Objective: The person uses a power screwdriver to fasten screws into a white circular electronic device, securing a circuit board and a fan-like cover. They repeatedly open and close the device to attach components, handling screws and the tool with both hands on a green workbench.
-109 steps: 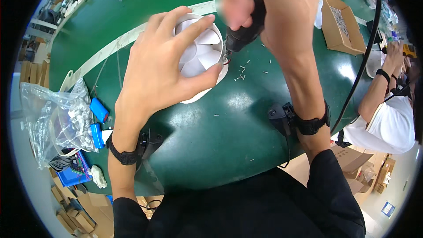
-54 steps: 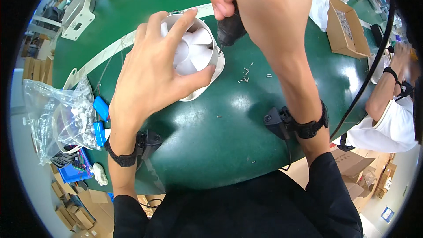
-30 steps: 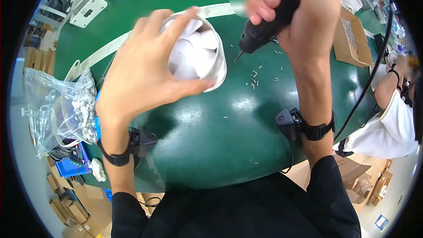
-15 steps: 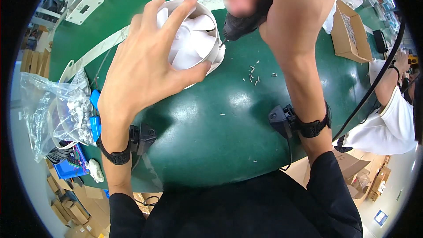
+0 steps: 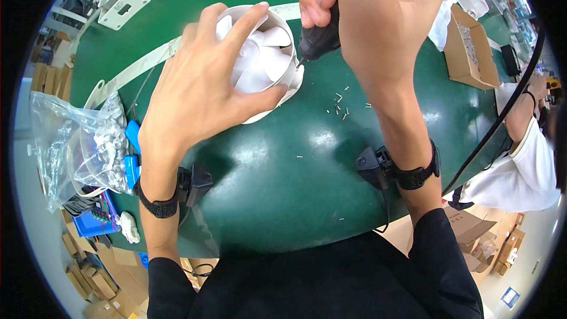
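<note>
My left hand (image 5: 204,77) is wrapped over a round white plastic fan housing (image 5: 289,31), thumb at its near rim and fingers across the far side. White fan blades (image 5: 266,62) show inside the ring. My right hand (image 5: 378,29) grips a black power screwdriver (image 5: 319,40), tilted so that its bit meets the small lug on the housing's right side. A screw under the bit is too small to make out. Several small screws (image 5: 339,105) lie loose on the green table (image 5: 277,201) to the right of the housing.
An open cardboard box (image 5: 472,53) of small screws stands at the far right. A clear bag of white parts (image 5: 106,147) and a blue tray (image 5: 94,224) sit at the left. A black cable (image 5: 502,115) crosses the right side, near another person's arm (image 5: 520,119).
The power screwdriver and my right hand have shifted slightly left and down in view. The housing remains in my left hand, with its lug still under the bit.
</note>
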`<state>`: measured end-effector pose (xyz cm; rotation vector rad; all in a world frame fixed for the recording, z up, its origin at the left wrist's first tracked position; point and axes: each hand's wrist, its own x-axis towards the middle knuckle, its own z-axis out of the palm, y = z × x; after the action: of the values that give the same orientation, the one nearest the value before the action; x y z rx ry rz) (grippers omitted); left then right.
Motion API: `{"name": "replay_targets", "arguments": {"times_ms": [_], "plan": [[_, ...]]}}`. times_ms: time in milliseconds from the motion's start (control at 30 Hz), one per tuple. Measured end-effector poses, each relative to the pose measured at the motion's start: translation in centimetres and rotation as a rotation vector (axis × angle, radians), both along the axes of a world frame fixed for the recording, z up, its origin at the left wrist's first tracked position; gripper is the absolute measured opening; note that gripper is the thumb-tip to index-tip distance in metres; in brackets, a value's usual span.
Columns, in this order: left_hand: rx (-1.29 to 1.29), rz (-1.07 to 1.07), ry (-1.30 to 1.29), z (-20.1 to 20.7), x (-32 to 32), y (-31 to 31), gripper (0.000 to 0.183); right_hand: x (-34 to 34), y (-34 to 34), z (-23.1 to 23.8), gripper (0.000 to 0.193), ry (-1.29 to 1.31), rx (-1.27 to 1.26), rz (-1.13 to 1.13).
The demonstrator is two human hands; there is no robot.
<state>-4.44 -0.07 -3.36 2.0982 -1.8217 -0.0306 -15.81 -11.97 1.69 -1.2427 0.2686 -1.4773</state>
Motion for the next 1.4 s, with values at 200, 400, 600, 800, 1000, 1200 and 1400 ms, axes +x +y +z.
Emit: {"name": "replay_targets", "arguments": {"times_ms": [200,400,600,800,1000,1200,1400], "plan": [[-0.046,0.085,-0.106,0.0,-0.9,0.3,0.081,-1.6,-0.2,-0.1,0.014,-0.022,0.028,0.051],[0.133,0.149,0.039,1.7,0.6,1.0,0.091,-2.8,-2.6,-0.1,0.025,0.288,-0.045,0.075],[0.083,-0.044,0.100,0.6,3.5,0.9,0.103,-1.4,-2.0,-0.9,0.022,0.109,0.149,0.274],[0.040,0.114,-0.076,-0.5,1.3,0.5,0.100,-2.1,-0.3,0.6,0.031,0.074,0.196,0.288],[0.032,0.107,-0.070,-0.5,1.4,0.5,0.099,-1.1,-0.5,-0.9,0.028,0.005,0.162,0.335],[0.021,0.090,-0.086,-0.8,1.6,0.5,0.100,-1.0,-0.6,-1.2,0.027,0.021,0.106,0.311],[0.013,0.093,-0.089,-0.8,1.5,0.6,0.100,-0.9,0.2,-0.7,0.027,0.017,0.110,0.270]]}}
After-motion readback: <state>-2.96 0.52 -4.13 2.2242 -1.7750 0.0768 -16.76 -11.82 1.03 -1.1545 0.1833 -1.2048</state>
